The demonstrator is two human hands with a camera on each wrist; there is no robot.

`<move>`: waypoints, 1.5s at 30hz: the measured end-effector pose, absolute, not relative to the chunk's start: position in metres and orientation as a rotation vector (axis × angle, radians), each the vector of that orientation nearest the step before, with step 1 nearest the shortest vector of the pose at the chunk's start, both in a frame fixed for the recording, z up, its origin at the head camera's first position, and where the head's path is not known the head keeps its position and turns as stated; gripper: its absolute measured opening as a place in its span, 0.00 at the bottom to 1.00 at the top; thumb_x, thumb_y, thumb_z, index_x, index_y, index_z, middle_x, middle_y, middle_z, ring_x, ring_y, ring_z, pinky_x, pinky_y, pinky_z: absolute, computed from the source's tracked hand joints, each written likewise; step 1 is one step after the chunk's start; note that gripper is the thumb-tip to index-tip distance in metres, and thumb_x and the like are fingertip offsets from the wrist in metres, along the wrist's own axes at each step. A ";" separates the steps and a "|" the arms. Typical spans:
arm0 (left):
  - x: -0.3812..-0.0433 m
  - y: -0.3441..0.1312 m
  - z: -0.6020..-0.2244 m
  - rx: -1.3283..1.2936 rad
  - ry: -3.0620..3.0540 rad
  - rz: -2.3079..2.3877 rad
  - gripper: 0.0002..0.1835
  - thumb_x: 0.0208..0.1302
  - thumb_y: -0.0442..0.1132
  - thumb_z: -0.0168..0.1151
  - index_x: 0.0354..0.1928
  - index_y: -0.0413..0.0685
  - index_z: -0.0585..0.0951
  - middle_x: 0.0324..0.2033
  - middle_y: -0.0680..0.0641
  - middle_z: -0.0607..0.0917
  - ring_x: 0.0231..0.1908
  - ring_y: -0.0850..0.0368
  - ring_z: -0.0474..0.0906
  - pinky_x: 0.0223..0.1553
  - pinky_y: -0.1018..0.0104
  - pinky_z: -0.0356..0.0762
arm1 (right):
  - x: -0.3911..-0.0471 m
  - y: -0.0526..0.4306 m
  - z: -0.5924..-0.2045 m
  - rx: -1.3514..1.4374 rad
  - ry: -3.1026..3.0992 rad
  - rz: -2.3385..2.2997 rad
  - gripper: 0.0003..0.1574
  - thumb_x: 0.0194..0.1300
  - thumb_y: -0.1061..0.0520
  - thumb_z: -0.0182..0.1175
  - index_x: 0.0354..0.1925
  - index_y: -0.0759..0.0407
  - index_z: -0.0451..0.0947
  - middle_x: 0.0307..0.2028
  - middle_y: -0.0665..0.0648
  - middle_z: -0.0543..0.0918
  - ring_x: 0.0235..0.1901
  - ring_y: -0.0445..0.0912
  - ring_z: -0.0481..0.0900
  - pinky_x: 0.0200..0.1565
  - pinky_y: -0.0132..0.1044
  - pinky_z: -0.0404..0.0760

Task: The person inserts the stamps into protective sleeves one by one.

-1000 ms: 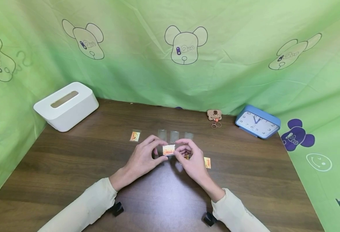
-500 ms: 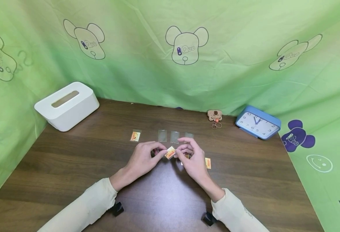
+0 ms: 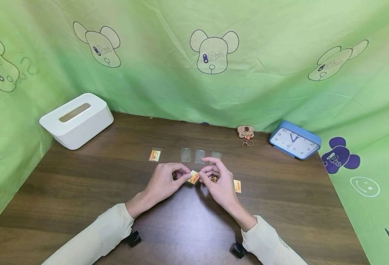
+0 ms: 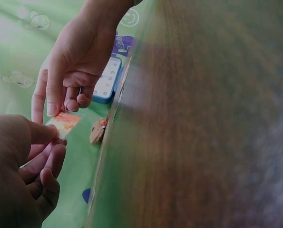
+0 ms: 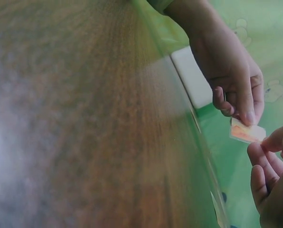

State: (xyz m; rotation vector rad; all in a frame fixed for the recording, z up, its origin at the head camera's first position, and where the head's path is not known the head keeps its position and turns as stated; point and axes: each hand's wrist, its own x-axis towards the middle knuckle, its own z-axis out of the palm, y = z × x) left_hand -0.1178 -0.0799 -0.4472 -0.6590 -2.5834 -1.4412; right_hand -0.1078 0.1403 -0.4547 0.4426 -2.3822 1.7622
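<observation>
A small orange-and-yellow printed card [image 3: 193, 177] is held just above the table between both hands, and in the wrist views clear plastic shows at its edge. My left hand [image 3: 168, 180] pinches one side between thumb and fingers. Thumb and forefinger of my right hand [image 3: 221, 183] pinch the opposite corner, its other fingers loosely bent. Beyond the hands lie three clear plastic sleeves, a left one [image 3: 186, 155], a middle one [image 3: 200, 156] and a right one [image 3: 216, 154] partly covered by the right fingers. Another printed card [image 3: 237, 186] lies right of the right hand; one more is mostly hidden behind it.
A sleeved card [image 3: 154, 155] lies to the left on the wooden table [image 3: 115, 162]. At the back stand a white tissue box [image 3: 78, 123] and a blue clock [image 3: 295, 140], with a brown bear keychain [image 3: 245, 132] near the clock. A green curtain [image 3: 154, 88] borders the table.
The card has turned from lying level between the hands to a tilt, and come slightly nearer. My left fingers have shifted down with it; the right hand has barely moved.
</observation>
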 end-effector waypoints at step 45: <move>-0.164 -0.121 -0.471 -0.272 -2.668 -1.076 0.03 0.67 0.35 0.78 0.36 0.44 0.91 0.33 0.47 0.90 0.36 0.49 0.83 0.43 0.50 0.81 | -0.119 0.200 -0.482 0.663 -2.486 1.188 0.16 0.57 0.64 0.83 0.44 0.53 0.93 0.41 0.47 0.91 0.44 0.45 0.82 0.46 0.36 0.78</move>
